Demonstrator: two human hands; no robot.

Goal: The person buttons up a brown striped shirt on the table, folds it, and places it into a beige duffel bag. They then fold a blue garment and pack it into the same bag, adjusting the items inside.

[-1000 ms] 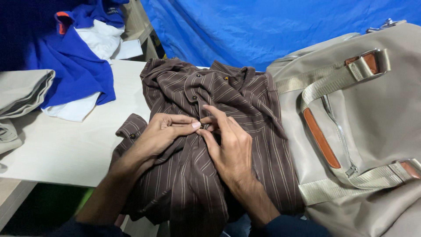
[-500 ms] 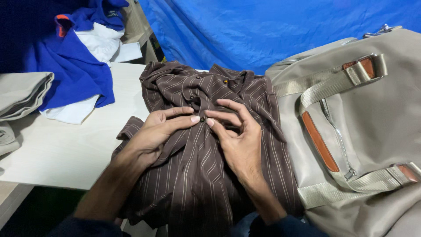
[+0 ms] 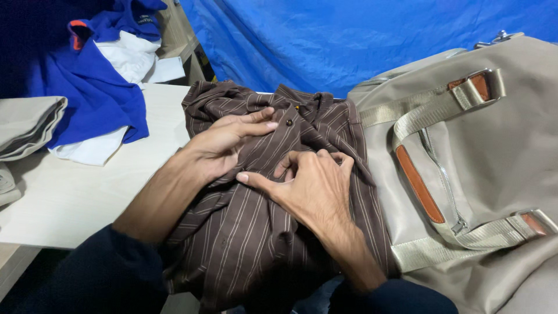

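Observation:
A brown shirt [image 3: 325, 125] with thin pale stripes lies bunched on the pale table [image 3: 75, 192], hanging over its near edge. My left hand [image 3: 224, 139] rests flat on the shirt's upper part, fingers stretched toward a small dark button [image 3: 289, 122]. Lower down, my right hand [image 3: 308, 186] presses on the shirt front, its fingers curled and pinching the cloth near the button strip. Both forearms wear dark blue sleeves.
A large beige bag [image 3: 494, 157] with webbing straps, tan leather trim and a zip sits right of the shirt. Blue and white garments [image 3: 93, 81] are piled at the back left. Folded beige cloth [image 3: 26, 125] lies at the left edge. A blue tarp [image 3: 325, 35] hangs behind.
My hands, pinching together at one spot on the shirt front, have spread apart. The left slid up toward a higher button; the right stayed lower, fingers curling on the cloth.

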